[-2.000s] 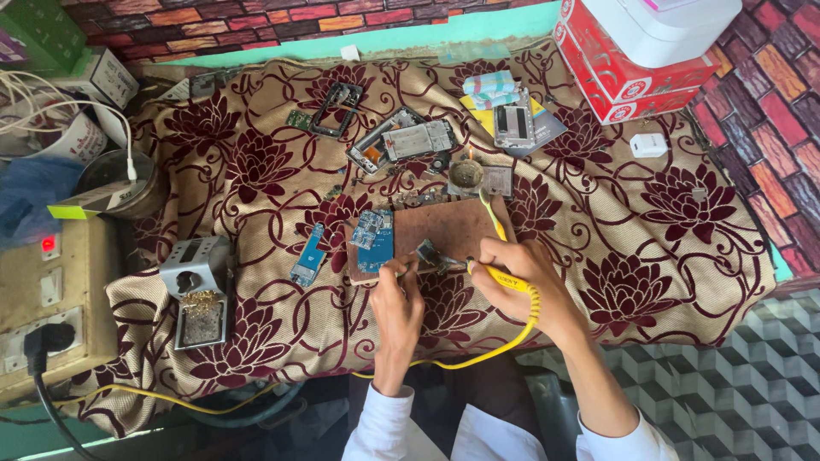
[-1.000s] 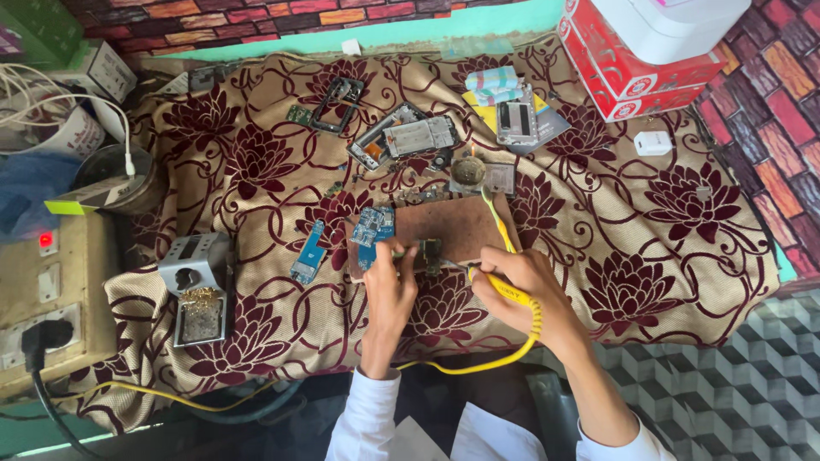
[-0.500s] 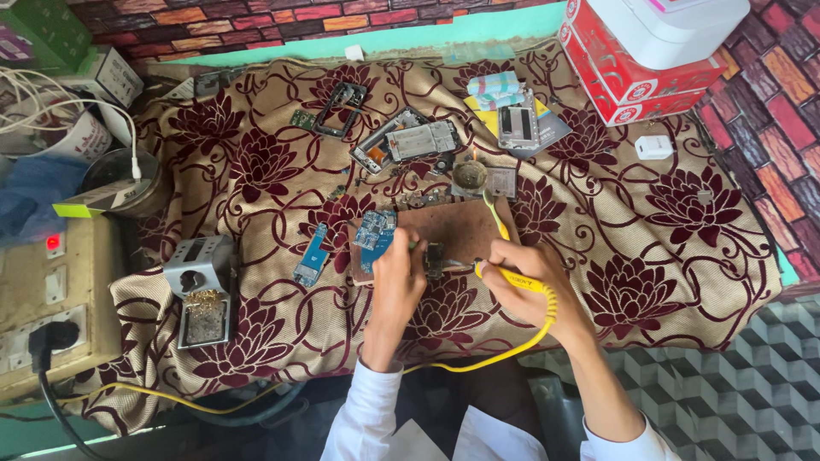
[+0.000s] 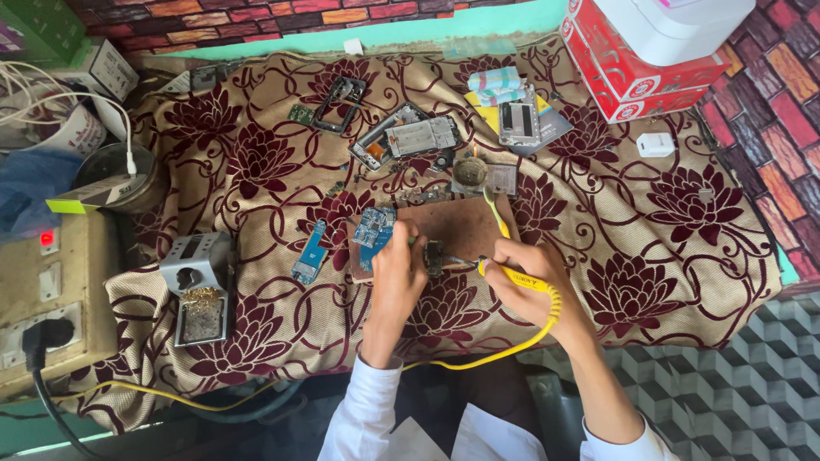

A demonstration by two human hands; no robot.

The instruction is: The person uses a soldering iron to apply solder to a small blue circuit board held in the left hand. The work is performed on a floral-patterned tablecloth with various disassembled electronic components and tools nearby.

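A person's right hand (image 4: 528, 275) closes its grip on a yellow soldering iron (image 4: 512, 275), tip lowered to a small component (image 4: 434, 254) that the left hand (image 4: 397, 271) pinches steady on a brown work board (image 4: 453, 224) atop the floral-clothed surface (image 4: 649, 213). A blue circuit board (image 4: 374, 229) lies just beside. The hot tip sits close to the left fingertips; a slip could burn them or scorch the cloth.

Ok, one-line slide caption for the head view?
Right hand holds a yellow soldering iron to a small part pinned by the left hand on a brown board.
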